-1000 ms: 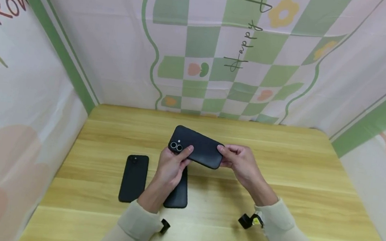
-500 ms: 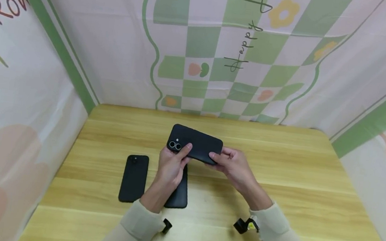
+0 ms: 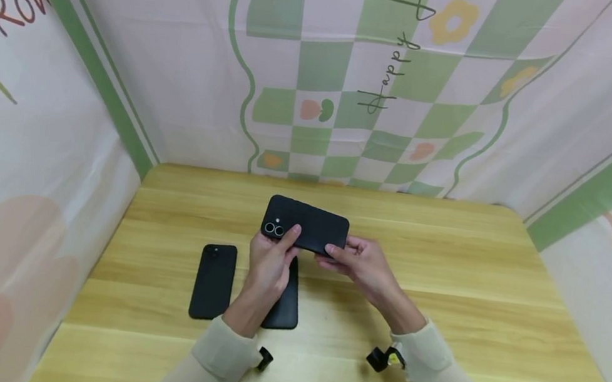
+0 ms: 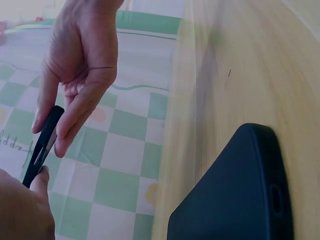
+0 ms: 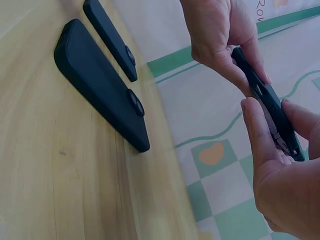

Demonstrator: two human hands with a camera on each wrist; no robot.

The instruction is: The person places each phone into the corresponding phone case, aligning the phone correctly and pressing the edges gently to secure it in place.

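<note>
Both hands hold a black phone above the table, its back with two silver-ringed lenses facing up. My left hand grips the lens end, thumb on the back and fingers underneath. At the other end my right hand pinches the near corner between thumb and fingers. In the right wrist view the phone is edge-on, with a paler strip showing along its underside. A second black phone lies flat below my left hand, partly hidden by it. Further left lies a third black phone, back up.
The wooden table reaches back to a wall cloth with a green check pattern. More cloth hangs at both sides. Small black wrist cameras, the left and the right, sit near the sleeve cuffs.
The held phone has shifted slightly left. My right hand has moved left and down, its thumb sliding from the phone's end to its near corner. The two phones on the table stay put.
</note>
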